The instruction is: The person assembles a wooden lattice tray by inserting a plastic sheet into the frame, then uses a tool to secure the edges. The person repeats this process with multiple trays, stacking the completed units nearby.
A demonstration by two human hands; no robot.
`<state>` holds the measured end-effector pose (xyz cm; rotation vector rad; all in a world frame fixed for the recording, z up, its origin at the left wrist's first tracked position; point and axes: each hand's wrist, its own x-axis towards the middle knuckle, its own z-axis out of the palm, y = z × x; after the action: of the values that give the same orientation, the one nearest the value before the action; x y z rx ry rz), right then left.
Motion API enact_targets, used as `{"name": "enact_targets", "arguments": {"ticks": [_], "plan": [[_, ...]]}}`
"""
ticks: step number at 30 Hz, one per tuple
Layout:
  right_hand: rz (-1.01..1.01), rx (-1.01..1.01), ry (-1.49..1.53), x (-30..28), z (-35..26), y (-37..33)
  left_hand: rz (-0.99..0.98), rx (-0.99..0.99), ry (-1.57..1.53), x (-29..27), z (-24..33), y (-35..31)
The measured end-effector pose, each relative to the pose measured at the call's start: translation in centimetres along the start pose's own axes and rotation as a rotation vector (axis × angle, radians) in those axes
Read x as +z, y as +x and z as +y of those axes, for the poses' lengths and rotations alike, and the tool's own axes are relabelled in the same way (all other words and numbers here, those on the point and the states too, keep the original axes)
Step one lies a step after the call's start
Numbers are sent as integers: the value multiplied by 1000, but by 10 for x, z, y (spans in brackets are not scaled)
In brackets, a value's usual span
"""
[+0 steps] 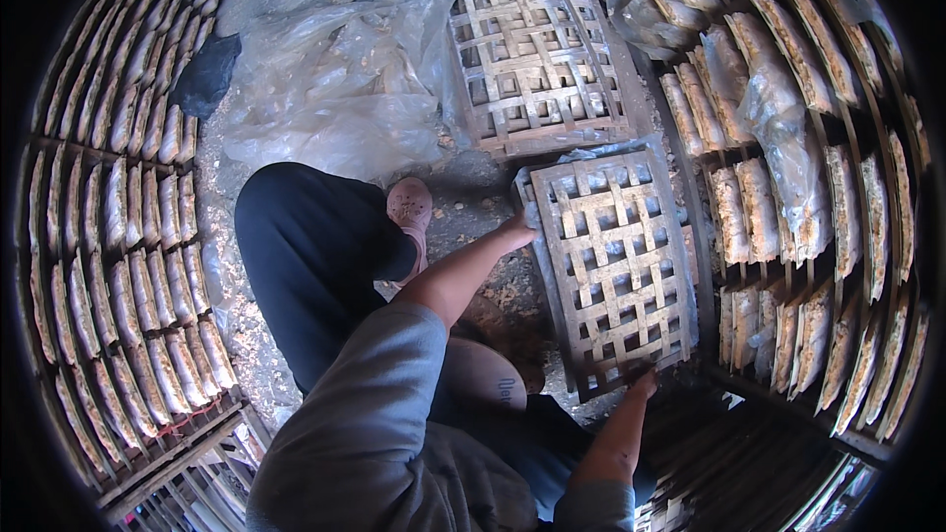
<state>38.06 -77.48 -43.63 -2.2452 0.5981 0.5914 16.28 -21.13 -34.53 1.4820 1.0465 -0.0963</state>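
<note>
Grey sleeves (379, 389) lead toward a lattice rack (616, 273).
Left hand (517, 231) clamps its left edge, right hand (643, 383) its near edge, fingers closed on it.

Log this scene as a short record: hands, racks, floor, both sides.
left hand: holds left edge of near rack
right hand: holds the same rack's end nearest the person, toward its right corner
near rack: rectangular, woven open slats
far rack: similar weave, beyond the near rack
floor: scattered pale bits; crumpled clear plastic sheet left of far rack
foot: pink clog
left side: rows of pale slabs
right side: more slabs, some with loose plastic
</note>
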Motion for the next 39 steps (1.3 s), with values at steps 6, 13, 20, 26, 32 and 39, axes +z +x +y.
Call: {"name": "enact_targets", "arguments": {"ticks": [6, 13, 20, 26, 32, 39], "plan": [[309, -193, -725, -55, 60, 39, 419, -50, 811, -76, -14, 14], [399, -176, -23, 23, -70, -96, 568, 228, 1401, -234, -109, 4], [154, -463, 146, 53, -164, -178, 571, 312, 1138, -247, -13, 17], [-375, -836, 220, 120, -315, -321, 113, 720, 535, -296, 119, -10], [-493, -1369, 38, 148, -428, -479, -461, 637, 385, -279, 255, -160], [-370, -1629, -134, 144, -476, -506, -386, 819, 331, -270, 270, -225]]}}
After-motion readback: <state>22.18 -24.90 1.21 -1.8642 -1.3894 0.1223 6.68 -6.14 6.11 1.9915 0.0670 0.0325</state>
